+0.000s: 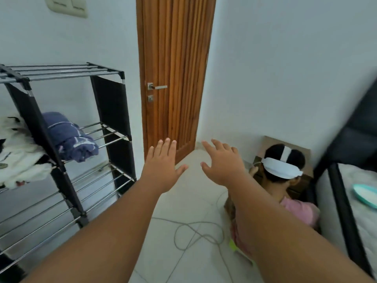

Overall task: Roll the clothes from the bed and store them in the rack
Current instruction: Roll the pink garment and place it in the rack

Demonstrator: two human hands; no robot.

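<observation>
A black and chrome rack (114, 137) with bar shelves stands on the left. On its second shelf lies a rolled blue garment (69, 137), and beside it at the far left a white and black garment (18, 154). My left hand (163, 166) and my right hand (222, 162) are stretched out in front of me over the floor, palms down, fingers spread, holding nothing. The bed (346, 190) with a white mattress shows at the right edge.
A closed wooden door (173, 78) is straight ahead. A small person (285, 180) in a pink top and white headband sits on the floor by the bed. A grey cable (195, 235) loops across the white tiles. A teal object (365, 196) lies on the mattress.
</observation>
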